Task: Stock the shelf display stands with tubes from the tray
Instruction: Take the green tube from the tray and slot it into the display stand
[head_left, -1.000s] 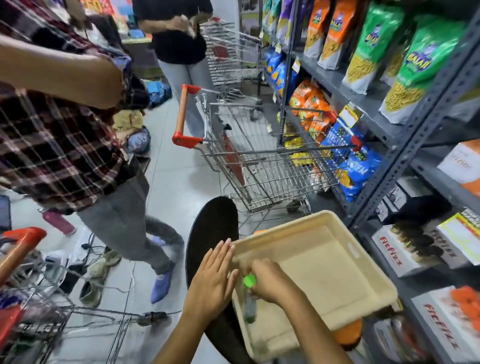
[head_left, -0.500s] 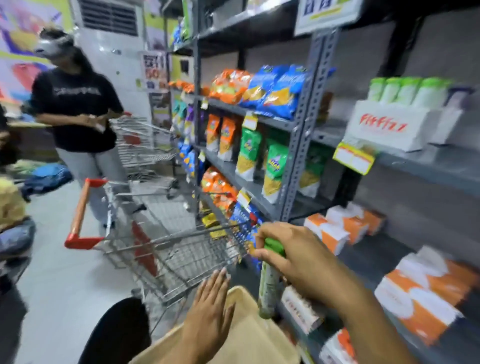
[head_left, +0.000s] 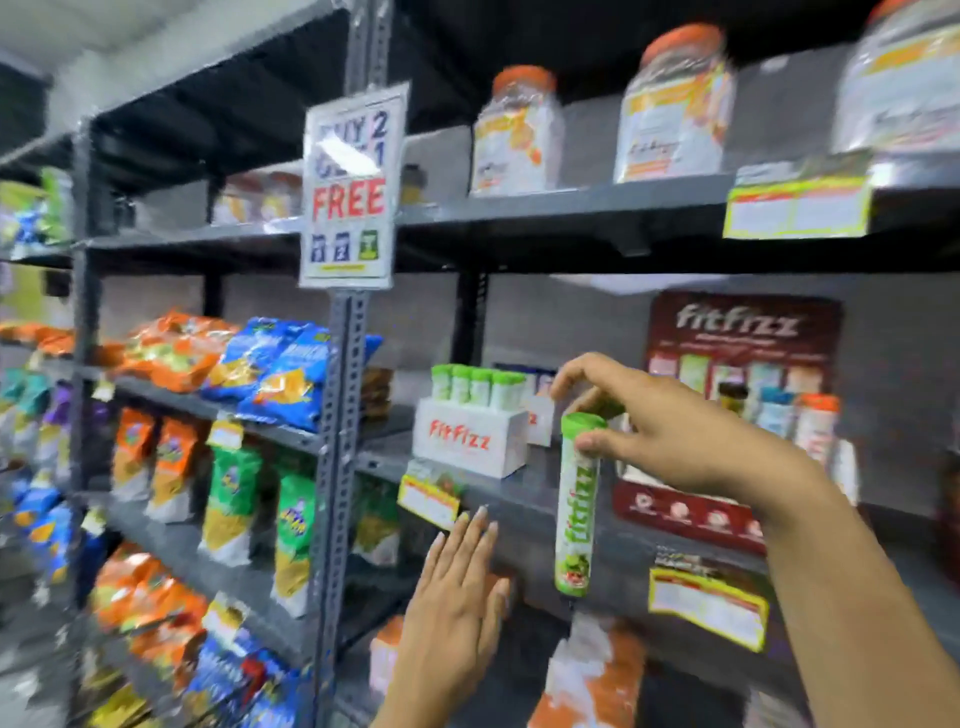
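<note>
Nearest, the left hand (head_left: 457, 582) is spread flat with fingers together, holding nothing, raised in front of the grey shelf edge (head_left: 524, 501). The right hand (head_left: 670, 431) pinches a green-capped Fitfizz tube (head_left: 575, 506) by its top, so it hangs upright in front of the shelf. Behind it to the left, a white Fitfizz display stand (head_left: 470, 441) sits on the shelf with four green-capped tubes (head_left: 478, 387) standing in it. Further right stands a maroon Fitfizz display stand (head_left: 737, 364).
</note>
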